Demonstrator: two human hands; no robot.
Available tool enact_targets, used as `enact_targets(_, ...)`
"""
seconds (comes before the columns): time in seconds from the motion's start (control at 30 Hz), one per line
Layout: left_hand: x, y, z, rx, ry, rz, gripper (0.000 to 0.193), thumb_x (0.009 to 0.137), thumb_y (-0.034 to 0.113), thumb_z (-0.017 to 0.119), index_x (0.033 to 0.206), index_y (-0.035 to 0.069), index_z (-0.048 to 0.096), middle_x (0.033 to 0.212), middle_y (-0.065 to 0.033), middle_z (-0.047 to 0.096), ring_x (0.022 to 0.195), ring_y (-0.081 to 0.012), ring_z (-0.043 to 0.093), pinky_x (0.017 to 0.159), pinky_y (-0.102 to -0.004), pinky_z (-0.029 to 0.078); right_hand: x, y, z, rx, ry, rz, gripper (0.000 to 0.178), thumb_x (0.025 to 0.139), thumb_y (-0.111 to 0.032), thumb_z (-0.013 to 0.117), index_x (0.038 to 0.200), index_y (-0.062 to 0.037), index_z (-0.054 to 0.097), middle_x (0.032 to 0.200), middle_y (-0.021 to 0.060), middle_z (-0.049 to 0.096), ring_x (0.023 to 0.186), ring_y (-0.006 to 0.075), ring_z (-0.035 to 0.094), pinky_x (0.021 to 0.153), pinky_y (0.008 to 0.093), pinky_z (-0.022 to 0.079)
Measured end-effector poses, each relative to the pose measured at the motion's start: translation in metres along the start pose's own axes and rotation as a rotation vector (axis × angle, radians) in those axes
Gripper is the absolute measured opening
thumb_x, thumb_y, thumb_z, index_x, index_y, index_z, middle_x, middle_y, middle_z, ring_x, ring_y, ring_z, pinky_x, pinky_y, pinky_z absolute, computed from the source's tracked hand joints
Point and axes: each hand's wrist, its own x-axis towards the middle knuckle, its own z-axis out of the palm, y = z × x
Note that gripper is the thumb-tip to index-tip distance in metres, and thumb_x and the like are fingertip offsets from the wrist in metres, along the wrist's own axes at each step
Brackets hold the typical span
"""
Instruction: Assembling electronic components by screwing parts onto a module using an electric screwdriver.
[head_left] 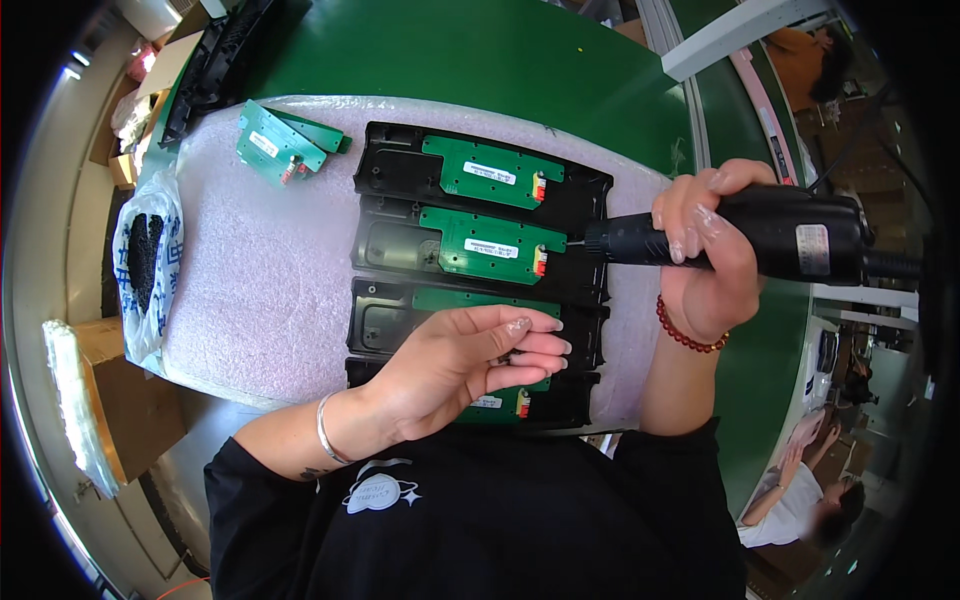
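Observation:
My right hand is wrapped round a black electric screwdriver, which lies level and points left. Its thin bit reaches the right end of the green circuit board in the second black plastic housing from the far side. My left hand is over the nearer housings, its fingers curled and thumb against the index finger. Small dark bits show between those fingers, too small to name. Another circuit board sits in the farthest housing; my left hand partly covers the boards in the nearer ones.
Loose green circuit boards lie on the pale foam sheet at the far left. A plastic bag with dark contents stands at its left edge. Beneath is a green table. A cable runs from the screwdriver; a person sits at right.

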Motion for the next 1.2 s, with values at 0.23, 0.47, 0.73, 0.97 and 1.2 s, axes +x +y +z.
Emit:
enact_targets(0.23, 0.000, -0.002, -0.010, 0.018, -0.042, 0.066, 0.022, 0.089, 0.009, 0.046, 0.108, -0.002, 0.053, 0.093, -0.0142, 0.061, 0.086, -0.0194, 0.062, 0.073, -0.0230, 0.053, 0.001, 0.011, 0.001, -0.024, 0.040, 0.056, 0.021, 0.070, -0.004, 0.047, 0.090, -0.0021, 0.043, 0.061, 0.0031, 0.042, 0.049, 0.0109, 0.040, 0.056, 0.0279, 0.035)
enact_targets(0.47, 0.000, -0.003, -0.008, -0.020, 0.031, 0.076, 0.016, 0.087, 0.008, 0.050, 0.100, 0.000, 0.057, 0.090, -0.0110, 0.062, 0.081, -0.0163, 0.062, 0.070, -0.0217, 0.053, 0.006, 0.021, -0.004, 0.114, -0.033, 0.035, 0.019, 0.069, 0.003, 0.051, 0.086, 0.0029, 0.044, 0.066, 0.0090, 0.049, 0.049, 0.0121, 0.046, 0.048, 0.0252, 0.042)
enact_targets(0.73, -0.002, -0.004, -0.008, -0.129, 0.100, 0.093, 0.014, 0.086, 0.009, 0.053, 0.097, 0.002, 0.058, 0.089, -0.0085, 0.062, 0.077, -0.0135, 0.062, 0.069, -0.0209, 0.053, 0.004, 0.016, 0.005, 0.044, -0.037, 0.026, 0.018, 0.069, 0.000, 0.051, 0.086, 0.0001, 0.043, 0.065, 0.0064, 0.047, 0.049, 0.0113, 0.045, 0.050, 0.0251, 0.040)
enact_targets(0.97, -0.001, -0.007, -0.003, -0.171, 0.121, 0.076, 0.013, 0.086, 0.012, 0.053, 0.094, 0.003, 0.058, 0.087, -0.0072, 0.062, 0.077, -0.0113, 0.061, 0.067, -0.0199, 0.052, -0.011, -0.071, 0.021, 0.267, -0.420, -0.123, 0.027, 0.064, -0.002, 0.062, 0.085, -0.0083, 0.046, 0.060, -0.0016, 0.056, 0.050, 0.0072, 0.053, 0.056, 0.0216, 0.043)
enact_targets(1.2, -0.001, -0.014, -0.003, -0.231, 0.001, 0.101, 0.017, 0.088, 0.017, 0.050, 0.090, 0.002, 0.057, 0.084, -0.0049, 0.061, 0.072, -0.0097, 0.060, 0.067, -0.0202, 0.052, -0.024, -0.067, 0.044, 0.355, -0.354, -0.227, 0.031, 0.058, 0.001, 0.069, 0.078, -0.0096, 0.048, 0.056, 0.0023, 0.060, 0.047, 0.0101, 0.057, 0.052, 0.0208, 0.051)
